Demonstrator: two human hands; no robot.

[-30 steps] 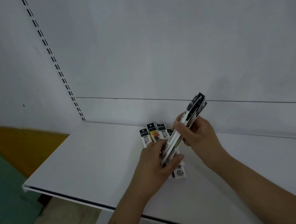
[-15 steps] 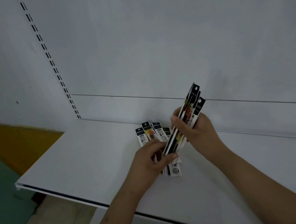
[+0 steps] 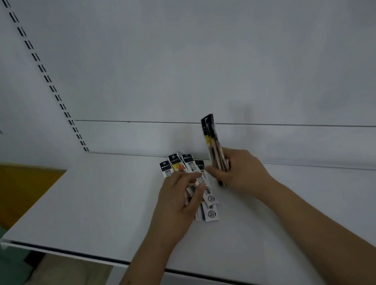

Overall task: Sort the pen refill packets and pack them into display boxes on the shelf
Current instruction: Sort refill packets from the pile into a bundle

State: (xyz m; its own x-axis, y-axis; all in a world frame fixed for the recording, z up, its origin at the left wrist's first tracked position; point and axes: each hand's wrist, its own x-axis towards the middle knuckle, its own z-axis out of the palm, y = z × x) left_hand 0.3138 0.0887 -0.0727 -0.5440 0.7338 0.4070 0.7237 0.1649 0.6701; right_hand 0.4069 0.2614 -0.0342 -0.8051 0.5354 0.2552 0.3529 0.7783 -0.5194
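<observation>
Two hands over the shelf (image 3: pixel 99 202). Right hand (image 3: pixel 241 171) grips a bundle (image 3: pixel 214 148) of refill packets, held near upright above the shelf, fingers curled round its lower half. Left hand (image 3: pixel 180 198) rests on the fanned pile (image 3: pixel 185 166) of packets lying flat on the shelf, thumb and fingers pinching one. Pile sits near the back wall (image 3: pixel 193 46).
</observation>
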